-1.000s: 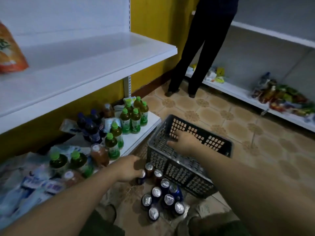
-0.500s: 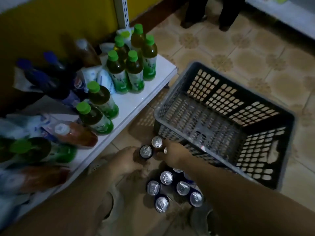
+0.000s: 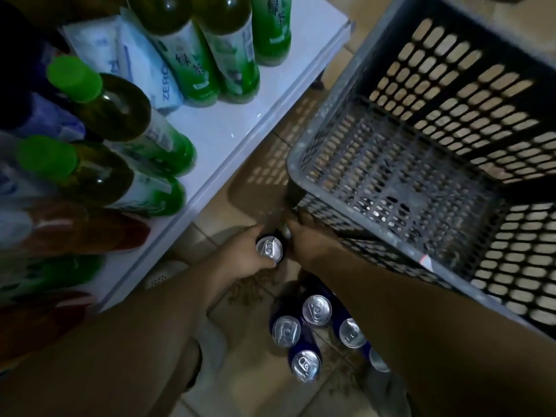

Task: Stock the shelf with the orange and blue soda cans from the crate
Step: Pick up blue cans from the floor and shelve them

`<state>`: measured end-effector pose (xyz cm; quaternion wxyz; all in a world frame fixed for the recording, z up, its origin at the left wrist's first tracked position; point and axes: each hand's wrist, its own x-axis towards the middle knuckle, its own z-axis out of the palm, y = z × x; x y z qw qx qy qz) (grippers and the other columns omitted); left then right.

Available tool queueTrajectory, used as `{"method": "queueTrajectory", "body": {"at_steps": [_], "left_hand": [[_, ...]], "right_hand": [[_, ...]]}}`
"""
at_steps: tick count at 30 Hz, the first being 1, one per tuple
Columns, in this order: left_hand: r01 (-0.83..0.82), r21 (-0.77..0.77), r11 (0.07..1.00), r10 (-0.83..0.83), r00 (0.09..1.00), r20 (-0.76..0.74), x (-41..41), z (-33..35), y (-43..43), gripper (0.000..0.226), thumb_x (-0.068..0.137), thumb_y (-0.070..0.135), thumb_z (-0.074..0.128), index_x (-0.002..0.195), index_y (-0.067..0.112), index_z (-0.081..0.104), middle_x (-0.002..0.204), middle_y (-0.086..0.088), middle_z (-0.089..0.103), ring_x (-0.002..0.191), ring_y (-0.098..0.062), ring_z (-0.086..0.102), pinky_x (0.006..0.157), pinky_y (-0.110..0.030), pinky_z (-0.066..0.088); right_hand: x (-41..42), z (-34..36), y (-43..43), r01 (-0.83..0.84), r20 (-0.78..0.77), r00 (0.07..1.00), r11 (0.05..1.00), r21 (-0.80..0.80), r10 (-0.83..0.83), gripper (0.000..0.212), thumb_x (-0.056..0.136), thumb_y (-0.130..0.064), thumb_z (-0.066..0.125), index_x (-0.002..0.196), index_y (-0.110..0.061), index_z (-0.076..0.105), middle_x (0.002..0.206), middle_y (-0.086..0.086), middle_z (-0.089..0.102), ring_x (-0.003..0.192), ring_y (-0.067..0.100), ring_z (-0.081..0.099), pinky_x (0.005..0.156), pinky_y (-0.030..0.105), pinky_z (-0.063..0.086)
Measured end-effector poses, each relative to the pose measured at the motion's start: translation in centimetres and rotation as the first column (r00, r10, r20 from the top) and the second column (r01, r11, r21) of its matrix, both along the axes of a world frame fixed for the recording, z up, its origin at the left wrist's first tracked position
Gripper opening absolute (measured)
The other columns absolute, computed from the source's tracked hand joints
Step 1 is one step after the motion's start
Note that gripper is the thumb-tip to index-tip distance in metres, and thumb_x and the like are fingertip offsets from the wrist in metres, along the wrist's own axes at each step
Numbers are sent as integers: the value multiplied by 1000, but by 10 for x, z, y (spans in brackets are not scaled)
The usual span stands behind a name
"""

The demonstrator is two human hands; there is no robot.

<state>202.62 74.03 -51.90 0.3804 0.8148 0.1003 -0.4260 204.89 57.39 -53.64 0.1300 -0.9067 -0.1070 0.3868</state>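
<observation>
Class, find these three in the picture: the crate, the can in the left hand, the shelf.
crate [image 3: 329, 115]: head view, on its left rim.
can [image 3: 268, 247]: head view, on its lid.
shelf [image 3: 240, 130]: head view, on bare white board.

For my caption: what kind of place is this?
Probably a small shop: a white shelf crowded with bottled drinks, a plastic crate on the tiled floor, and soda cans beside it.

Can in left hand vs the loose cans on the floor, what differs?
The can in the left hand is gripped round its side; the floor cans stand free, untouched. The held can's side looks dark; the floor cans' sides show blue. All stand upright with silver tops.
</observation>
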Motion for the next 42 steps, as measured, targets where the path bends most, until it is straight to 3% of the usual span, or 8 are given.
{"method": "queueTrajectory", "body": {"at_steps": [4,11,14,21,26,30,35,42], "left_hand": [[24,5,1000,-24,999,-24,1,-5,7,111,41,58,71,142,23,40,138,4,51,122,-15,52,104,-36,43],[46,-51,998,-41,995,96,-2,85,-2,79,67,29,79,137,29,42,126,14,53,116,-11,54,101,-32,44],[80,-88,993,-56,968,246,-11,140,-3,74,71,21,80,135,28,44,121,15,54,112,-6,53,93,-15,43],[10,-200,980,77,904,420,-48,290,13,68,73,1,77,129,21,43,114,5,57,108,-6,57,83,-8,42],[-122,-226,967,232,789,568,-81,390,33,77,73,23,81,136,29,37,124,8,55,117,-13,53,101,-32,43],[-190,-284,940,335,676,656,-116,464,48,75,73,17,81,135,20,39,119,2,60,100,-9,59,92,-26,46],[-276,-302,912,407,538,738,-169,531,74,68,74,21,79,130,25,40,109,8,58,94,-5,58,79,-17,43],[-394,-394,830,538,384,750,-241,575,125,68,76,14,78,133,18,42,115,2,60,101,-11,60,85,-22,46]], "right_hand": [[-2,11,0,31,59,998,999,29,-32,54,93,-30,58,142,-23,35,135,15,40,114,41,51,92,41,44],[-29,110,-12,137,179,968,969,205,-175,69,91,-31,62,149,-19,28,140,14,35,119,38,48,93,44,46],[-41,177,-11,252,182,925,895,367,-335,72,87,-32,67,149,-21,30,141,7,36,125,28,46,99,35,41],[-63,338,17,339,200,771,656,675,-605,80,74,-43,72,145,-27,38,142,-1,48,125,15,50,101,31,43],[-82,442,44,264,134,733,461,847,-667,73,75,-43,73,140,-30,43,133,-3,55,116,14,57,96,39,52],[-105,512,70,184,112,728,351,918,-676,63,82,-30,72,138,-28,45,122,-6,51,108,12,55,77,17,49],[-138,577,111,109,94,749,262,959,-656,56,85,-29,69,137,-23,48,117,-3,52,93,8,54,66,11,42],[-185,628,180,82,37,859,209,974,-510,54,87,-30,66,136,-17,50,117,3,58,96,15,59,76,27,51]]}}
